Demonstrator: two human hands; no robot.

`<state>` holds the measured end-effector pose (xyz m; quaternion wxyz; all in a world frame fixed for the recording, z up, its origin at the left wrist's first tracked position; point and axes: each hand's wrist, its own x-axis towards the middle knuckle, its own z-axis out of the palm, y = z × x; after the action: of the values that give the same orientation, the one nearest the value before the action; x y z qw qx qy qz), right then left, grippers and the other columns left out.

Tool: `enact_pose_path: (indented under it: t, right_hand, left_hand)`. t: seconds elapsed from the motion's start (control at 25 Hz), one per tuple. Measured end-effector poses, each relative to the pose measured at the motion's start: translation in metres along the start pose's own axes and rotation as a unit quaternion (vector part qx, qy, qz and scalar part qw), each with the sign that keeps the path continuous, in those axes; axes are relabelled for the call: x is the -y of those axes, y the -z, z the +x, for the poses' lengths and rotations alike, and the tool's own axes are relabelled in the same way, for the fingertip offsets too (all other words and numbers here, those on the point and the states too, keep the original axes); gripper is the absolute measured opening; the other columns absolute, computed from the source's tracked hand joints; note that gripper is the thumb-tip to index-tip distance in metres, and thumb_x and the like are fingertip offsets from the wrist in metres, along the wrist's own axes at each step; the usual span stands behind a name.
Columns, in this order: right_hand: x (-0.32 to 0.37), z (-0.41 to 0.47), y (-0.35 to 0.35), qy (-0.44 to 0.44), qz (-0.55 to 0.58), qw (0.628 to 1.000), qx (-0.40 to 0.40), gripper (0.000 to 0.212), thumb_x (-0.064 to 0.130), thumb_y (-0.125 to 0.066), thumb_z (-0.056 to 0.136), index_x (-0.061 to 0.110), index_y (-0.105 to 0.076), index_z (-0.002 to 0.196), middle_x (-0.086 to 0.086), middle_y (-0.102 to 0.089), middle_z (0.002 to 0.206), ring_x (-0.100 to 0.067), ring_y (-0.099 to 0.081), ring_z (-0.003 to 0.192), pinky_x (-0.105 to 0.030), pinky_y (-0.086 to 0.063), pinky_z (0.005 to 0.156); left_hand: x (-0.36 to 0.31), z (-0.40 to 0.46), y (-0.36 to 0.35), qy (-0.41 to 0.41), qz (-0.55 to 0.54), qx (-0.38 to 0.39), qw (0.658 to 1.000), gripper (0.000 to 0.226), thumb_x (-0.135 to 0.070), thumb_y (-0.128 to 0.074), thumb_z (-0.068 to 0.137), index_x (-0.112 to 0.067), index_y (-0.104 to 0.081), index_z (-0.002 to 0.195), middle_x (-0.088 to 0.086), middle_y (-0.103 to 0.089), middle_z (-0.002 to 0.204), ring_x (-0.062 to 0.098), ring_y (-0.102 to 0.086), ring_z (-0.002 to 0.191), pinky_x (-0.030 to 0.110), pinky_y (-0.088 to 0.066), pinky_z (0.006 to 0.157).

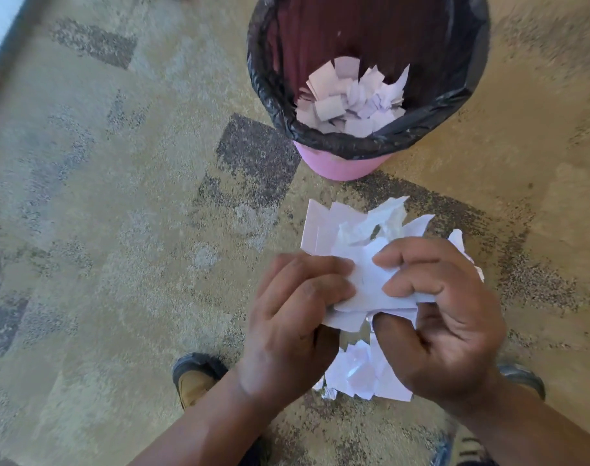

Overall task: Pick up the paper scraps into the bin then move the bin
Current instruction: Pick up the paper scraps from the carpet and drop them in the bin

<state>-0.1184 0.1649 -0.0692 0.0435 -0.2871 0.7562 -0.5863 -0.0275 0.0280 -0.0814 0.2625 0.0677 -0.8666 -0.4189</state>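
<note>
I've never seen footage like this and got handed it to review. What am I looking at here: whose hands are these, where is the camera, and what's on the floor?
There is no machine here. A person wears a wide-angle camera on the head, so this single picture looks down at their own two bare hands. The left hand and right hand together grip a bunch of white paper scraps. More loose scraps lie on the patterned carpet below the hands. Just beyond stands a pink bin lined with a black bag, already holding scraps. A shoe shows at the lower left.
</note>
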Motion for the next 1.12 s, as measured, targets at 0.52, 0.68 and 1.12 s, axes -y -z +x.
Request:
enact_pose_path:
  t: [0.52, 0.68, 1.12]
  right_hand:
    - [-0.037, 0.183, 0.003, -0.121, -0.209, 0.964, 0.114, 0.045, 0.001, -0.053, 0.094, 0.013, -0.057, 0.138, -0.009, -0.039, 0.159, -0.022, -0.037, 0.147, -0.029, -0.029, 0.118]
    - [-0.042, 0.187, -0.001, -0.125, -0.257, 0.942, 0.177, 0.057, 0.002, -0.046, 0.098, 0.017, -0.041, 0.153, -0.006, -0.026, 0.167, -0.021, -0.027, 0.152, -0.037, -0.026, 0.123]
    - [-0.117, 0.029, 0.028, -0.167, -0.109, 0.975, -0.095, 0.023, -0.003, -0.051, 0.087, 0.011, -0.065, 0.097, -0.019, -0.064, 0.095, -0.036, -0.062, 0.086, -0.045, -0.052, 0.073]
  left_hand:
    - [0.071, 0.224, -0.01, 0.029, 0.184, 0.15, 0.971, 0.029, -0.006, -0.065, 0.084, -0.013, -0.072, 0.111, 0.005, -0.068, 0.119, 0.023, -0.065, 0.105, 0.042, -0.055, 0.086]
    - [0.079, 0.217, -0.022, 0.075, 0.227, 0.285, 0.928, 0.057, -0.006, -0.065, 0.087, -0.016, -0.052, 0.142, 0.004, -0.05, 0.149, 0.027, -0.053, 0.132, 0.045, -0.047, 0.106]
    - [0.085, 0.033, -0.053, 0.171, 0.133, 0.102, 0.971, 0.037, -0.008, -0.064, 0.084, -0.008, -0.055, 0.12, 0.007, -0.049, 0.123, 0.034, -0.051, 0.113, 0.045, -0.049, 0.093]
